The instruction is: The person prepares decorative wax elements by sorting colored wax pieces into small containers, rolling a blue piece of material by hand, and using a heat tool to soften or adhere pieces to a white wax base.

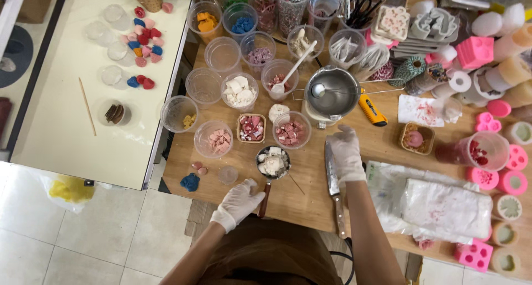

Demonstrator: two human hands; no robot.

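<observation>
Left hand [239, 203] closed on handle of small pan [272, 163] of white chunks; right hand [346, 153] open by knife [334, 186].

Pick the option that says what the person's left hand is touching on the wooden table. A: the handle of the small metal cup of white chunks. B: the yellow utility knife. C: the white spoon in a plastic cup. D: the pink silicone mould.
A: the gloved left hand rests at the dark handle of the small metal cup of white chunks, while the right hand lies by the knife.
</observation>
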